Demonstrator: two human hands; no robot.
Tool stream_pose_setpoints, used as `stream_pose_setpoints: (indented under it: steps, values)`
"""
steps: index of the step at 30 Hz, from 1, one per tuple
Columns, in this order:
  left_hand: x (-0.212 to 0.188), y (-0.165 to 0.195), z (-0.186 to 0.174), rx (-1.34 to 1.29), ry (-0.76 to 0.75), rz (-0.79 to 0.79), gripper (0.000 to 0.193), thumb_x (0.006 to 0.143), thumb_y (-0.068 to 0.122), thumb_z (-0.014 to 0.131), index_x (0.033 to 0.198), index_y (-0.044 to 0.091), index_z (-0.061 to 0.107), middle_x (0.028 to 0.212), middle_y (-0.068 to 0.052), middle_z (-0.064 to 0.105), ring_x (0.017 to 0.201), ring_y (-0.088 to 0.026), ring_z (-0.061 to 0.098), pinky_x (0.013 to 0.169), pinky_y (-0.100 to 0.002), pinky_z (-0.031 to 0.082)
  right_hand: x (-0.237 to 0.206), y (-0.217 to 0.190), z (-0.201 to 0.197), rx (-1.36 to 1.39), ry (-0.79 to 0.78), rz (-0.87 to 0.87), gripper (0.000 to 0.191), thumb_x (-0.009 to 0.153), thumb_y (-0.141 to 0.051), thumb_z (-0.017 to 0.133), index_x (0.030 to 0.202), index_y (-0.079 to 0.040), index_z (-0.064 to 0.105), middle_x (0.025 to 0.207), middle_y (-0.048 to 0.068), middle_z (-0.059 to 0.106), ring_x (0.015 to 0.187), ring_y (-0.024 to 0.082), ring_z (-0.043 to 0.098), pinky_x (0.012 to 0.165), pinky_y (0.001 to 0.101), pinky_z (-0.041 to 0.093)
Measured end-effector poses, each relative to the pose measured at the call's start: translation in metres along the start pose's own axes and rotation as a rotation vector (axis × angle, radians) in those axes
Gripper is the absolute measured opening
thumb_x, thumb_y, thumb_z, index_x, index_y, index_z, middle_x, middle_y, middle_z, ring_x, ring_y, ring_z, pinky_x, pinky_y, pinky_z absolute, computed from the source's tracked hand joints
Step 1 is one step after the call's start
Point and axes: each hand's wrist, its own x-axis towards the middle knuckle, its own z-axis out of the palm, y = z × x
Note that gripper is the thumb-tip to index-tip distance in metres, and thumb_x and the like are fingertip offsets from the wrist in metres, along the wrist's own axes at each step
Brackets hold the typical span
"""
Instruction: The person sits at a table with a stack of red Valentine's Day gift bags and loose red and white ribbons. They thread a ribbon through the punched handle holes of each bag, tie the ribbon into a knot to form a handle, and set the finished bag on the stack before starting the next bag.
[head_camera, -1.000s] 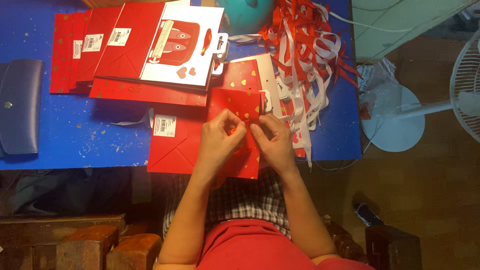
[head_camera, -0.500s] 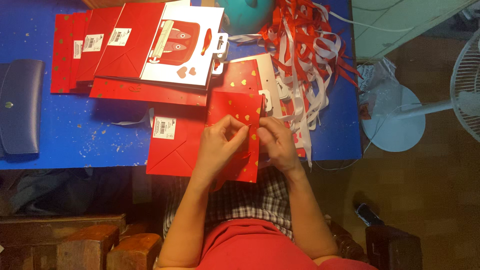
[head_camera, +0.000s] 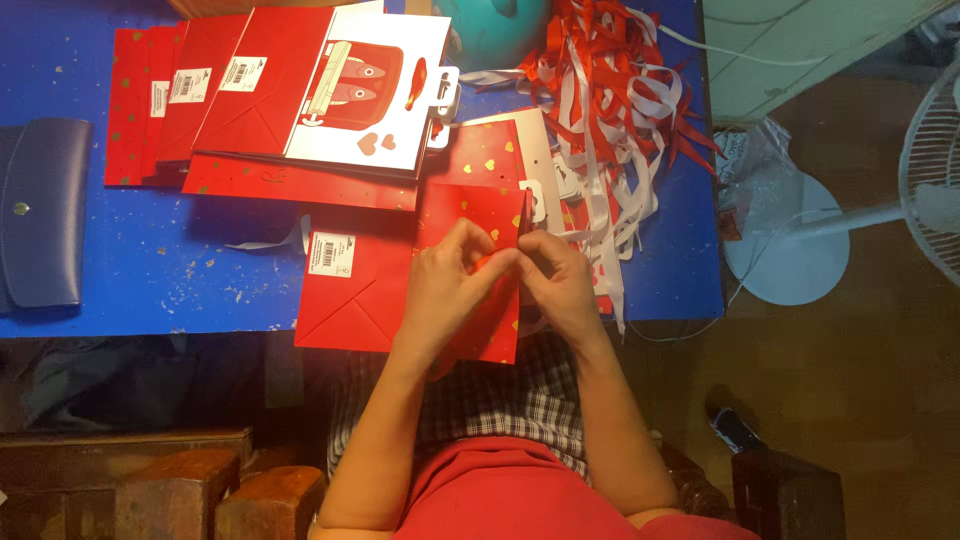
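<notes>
Spreading across the upper two thirds of the frame, a blue worktop (head_camera: 120, 290) carries everything in sight, its surface flecked with small scraps. At upper right of it lies a tangled heap of red and white ribbons (head_camera: 620, 110), trailing down past the worktop's front edge. A stack of flat red paper bags (head_camera: 250, 120) sits at upper left, the topmost showing a white panel with red printed shapes. At far left rests a dark blue wallet (head_camera: 40, 225), flat and closed. A teal rounded object (head_camera: 495, 30) shows at the top edge, only partly in view. To the right, off the worktop, a white standing fan (head_camera: 800, 250) stands on the brown floor.

Near the centre, a red gift bag with gold hearts (head_camera: 470, 200) lies folded flat, overlapping another red bag with a white label (head_camera: 345, 290) that hangs slightly over the front edge. The left hand (head_camera: 450, 285) rests on the heart-printed bag, its grip pinched together on the bag's upper edge at the middle. The right hand (head_camera: 560, 285) meets it from the right, fingers closed on the same edge, thumb tips of both hands nearly touching. What exactly lies between the fingertips is too small to tell.
</notes>
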Motion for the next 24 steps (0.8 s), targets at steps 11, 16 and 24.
stream_pose_setpoints:
  steps: [11,16,24]
  values:
    - [-0.002,0.004,0.006,-0.011,0.087,0.025,0.034,0.084,0.032,0.083,0.094,0.005,0.067,0.074,-0.004,0.07,0.064,-0.014,0.069,0.061,-0.031,0.054,-0.002,0.003,0.011,0.122,0.124,0.027,0.01,0.101,-0.012,0.065,0.105,-0.003,0.066,0.087,0.001,0.067,0.077,0.007,0.062,0.067,0.0221,0.051]
    - [0.0,0.005,0.0,-0.173,-0.012,-0.128,0.021,0.087,0.023,0.079,0.094,0.004,0.071,0.07,-0.001,0.07,0.054,-0.006,0.06,0.05,-0.025,0.048,0.0,0.003,0.007,0.391,0.258,-0.018,0.01,0.106,-0.011,0.063,0.114,-0.004,0.066,0.094,0.001,0.066,0.074,0.005,0.054,0.065,0.0186,0.044]
    - [0.001,0.004,0.0,-0.18,-0.024,-0.115,0.022,0.088,0.023,0.079,0.092,0.003,0.07,0.069,-0.001,0.07,0.055,-0.005,0.062,0.051,-0.023,0.05,-0.003,-0.009,0.019,-0.177,0.185,-0.244,0.017,0.095,0.0,0.073,0.112,-0.003,0.069,0.102,0.003,0.062,0.089,0.011,0.064,0.077,0.0246,0.053]
